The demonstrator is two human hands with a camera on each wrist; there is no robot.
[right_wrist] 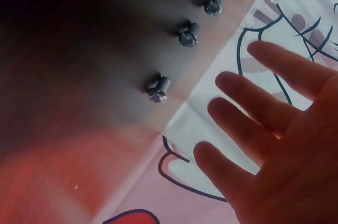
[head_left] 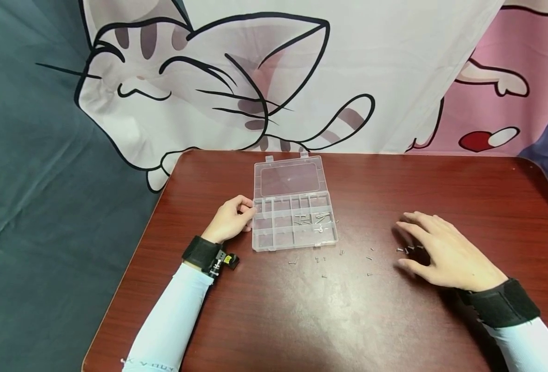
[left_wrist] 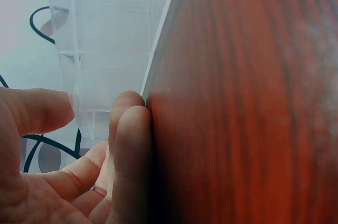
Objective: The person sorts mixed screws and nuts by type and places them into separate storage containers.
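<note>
A clear plastic compartment box (head_left: pixel 294 222) lies on the table with its lid (head_left: pixel 290 178) folded back, away from me. My left hand (head_left: pixel 229 219) holds its left edge; the left wrist view has the thumb at the upper rim and fingertips (left_wrist: pixel 132 129) low against the side. Silver screws (head_left: pixel 303 219) lie in some right-hand compartments. Over to the right, my right hand (head_left: pixel 441 253) hovers palm down with fingers spread above several screws (right_wrist: pixel 188 35). Those fingers (right_wrist: pixel 248 118) touch none of the screws in the right wrist view.
More small screws (head_left: pixel 369 259) lie scattered on the brown wooden table (head_left: pixel 274 320) in front of the box and between it and my right hand. A cartoon-cat cloth (head_left: pixel 348 57) hangs along the table's far edge.
</note>
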